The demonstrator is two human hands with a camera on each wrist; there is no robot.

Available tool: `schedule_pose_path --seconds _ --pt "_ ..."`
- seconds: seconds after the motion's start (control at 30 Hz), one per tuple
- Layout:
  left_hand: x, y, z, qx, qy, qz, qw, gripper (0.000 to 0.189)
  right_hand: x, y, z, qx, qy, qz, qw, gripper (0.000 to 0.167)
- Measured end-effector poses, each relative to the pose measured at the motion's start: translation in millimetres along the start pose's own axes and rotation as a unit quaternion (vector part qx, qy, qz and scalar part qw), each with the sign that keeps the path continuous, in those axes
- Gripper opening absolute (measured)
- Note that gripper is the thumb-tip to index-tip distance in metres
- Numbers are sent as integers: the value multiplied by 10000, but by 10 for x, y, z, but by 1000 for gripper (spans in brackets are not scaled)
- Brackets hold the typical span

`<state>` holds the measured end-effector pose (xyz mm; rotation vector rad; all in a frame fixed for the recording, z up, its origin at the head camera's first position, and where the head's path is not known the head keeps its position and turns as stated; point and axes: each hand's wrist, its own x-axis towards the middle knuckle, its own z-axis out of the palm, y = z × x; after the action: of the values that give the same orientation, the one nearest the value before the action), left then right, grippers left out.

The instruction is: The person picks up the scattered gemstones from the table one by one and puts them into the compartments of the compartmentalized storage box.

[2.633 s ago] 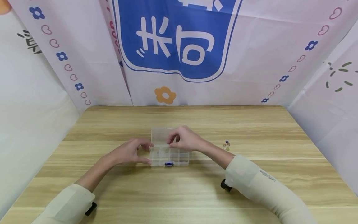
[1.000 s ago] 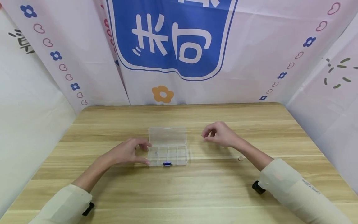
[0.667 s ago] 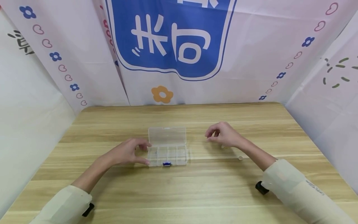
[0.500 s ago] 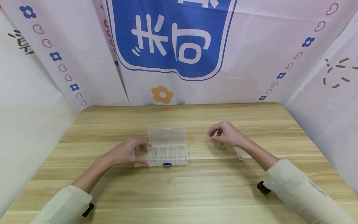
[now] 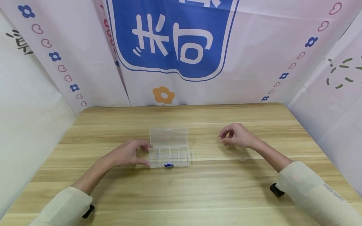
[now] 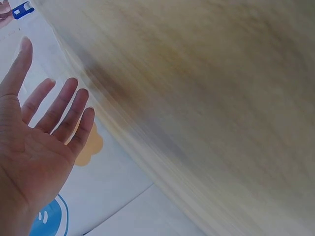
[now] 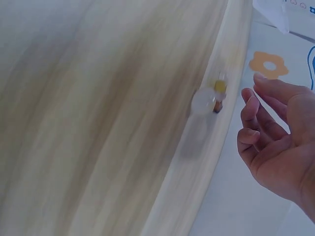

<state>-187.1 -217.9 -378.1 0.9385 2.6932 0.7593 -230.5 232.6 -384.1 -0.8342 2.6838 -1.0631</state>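
Note:
A clear plastic compartment box (image 5: 169, 157) lies with its lid (image 5: 168, 137) raised back and a blue latch (image 5: 168, 165) at its front. At the box's left end my left hand (image 5: 131, 153) rests, thumb at the front corner and fingers by the hinge corner. The left wrist view shows those fingers spread and relaxed. Off to the right, my right hand (image 5: 236, 135) hovers with loosely bent fingers and nothing visible between them. Close under its fingertips lie small beads (image 5: 227, 146). In the right wrist view a yellow bead (image 7: 220, 86) and a pale round piece (image 7: 203, 102) show.
A small clear disc (image 5: 243, 159) lies on the wooden table (image 5: 169, 194) near the right forearm. White printed cloth (image 5: 254, 62) hangs along the table's back and both sides. Black straps (image 5: 277, 190) show below the cuffs.
My right hand has moved away from over the box, rightward to the beads, with fingers slightly parted. The left hand has stayed at the box's left end. The view has shifted slightly.

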Motion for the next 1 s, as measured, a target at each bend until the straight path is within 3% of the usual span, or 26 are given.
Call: schedule_pose_path --seconds 0.8,1.0 --pt "13 -37 13 92 -43 -59 9999 63 -371 192 -266 144 -738 -302 9967 12" --pt "10 -29 2 108 -57 -113 9999 63 -457 224 -298 310 -988 -562 9930 8"
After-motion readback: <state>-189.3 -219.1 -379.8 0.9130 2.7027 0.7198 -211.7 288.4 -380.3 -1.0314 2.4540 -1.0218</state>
